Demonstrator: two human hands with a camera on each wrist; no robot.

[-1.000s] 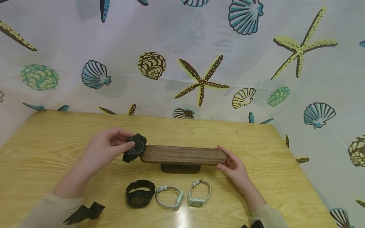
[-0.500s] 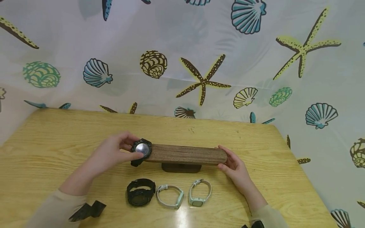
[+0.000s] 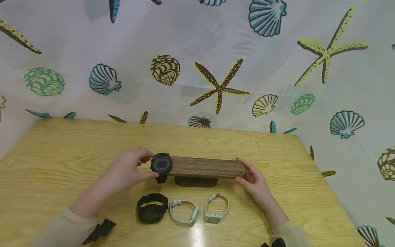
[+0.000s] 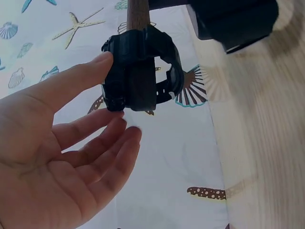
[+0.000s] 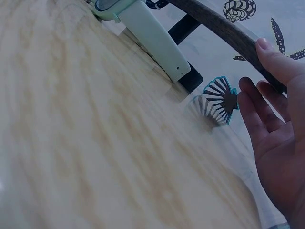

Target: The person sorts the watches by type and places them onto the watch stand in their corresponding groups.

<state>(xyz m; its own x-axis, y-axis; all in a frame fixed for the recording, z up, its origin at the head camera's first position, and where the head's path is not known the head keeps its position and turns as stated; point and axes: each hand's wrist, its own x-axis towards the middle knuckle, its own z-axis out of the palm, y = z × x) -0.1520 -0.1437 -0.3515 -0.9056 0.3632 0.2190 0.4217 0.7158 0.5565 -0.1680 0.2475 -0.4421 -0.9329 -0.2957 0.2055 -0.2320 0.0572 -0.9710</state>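
Observation:
A black wristwatch [image 3: 162,163] sits round the left end of the dark wooden bar of a watch stand [image 3: 205,167]. My left hand [image 3: 128,169] pinches the watch from its left side, thumb at the lower edge and forefinger at the upper edge. In the left wrist view, the wristwatch's strap [image 4: 174,71] loops round and stands away from the bar; the thumb lies on the case, the other fingers loosely bent below. My right hand [image 3: 255,183] grips the bar's right end, thumb in front, fingertips behind. The stand's base [image 3: 195,182] rests on the table.
In front of the stand, a second black watch [image 3: 151,216], a pale watch [image 3: 194,216] lying on its side and a mint-green watch [image 3: 213,219] lie on the wooden table [image 3: 247,219]. Behind the table hangs a shell-print cloth [image 3: 132,41].
My left hand has moved right, sliding the black wristwatch from beside the bar's left end onto it. The watch's face has turned more toward me. My right hand keeps its grip.

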